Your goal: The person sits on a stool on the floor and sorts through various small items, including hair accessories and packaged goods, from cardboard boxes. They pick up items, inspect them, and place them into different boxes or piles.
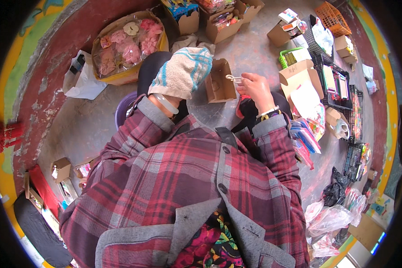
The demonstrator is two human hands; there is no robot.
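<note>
A beige cloth with teal stripes (179,73) covers my left hand (164,106), leaving only the wrist and a pale bangle bare; the fingers are hidden under it. To the right, my right hand (257,91) is closed, pinching a small whitish looped piece (232,78) that sticks out to the left of the fingertips. Its exact kind is too small to tell. Between both hands stands an open cardboard box (220,84), its inside partly visible, just below and left of the looped piece.
Left of the cloth sits a large carton (129,78) of pink, plastic-wrapped items, beside a white bag (82,87). Goods-filled boxes (225,31) stand ahead. On the right are an open carton (301,73), black baskets (332,82), an orange basket (332,18) and plastic bags (328,219).
</note>
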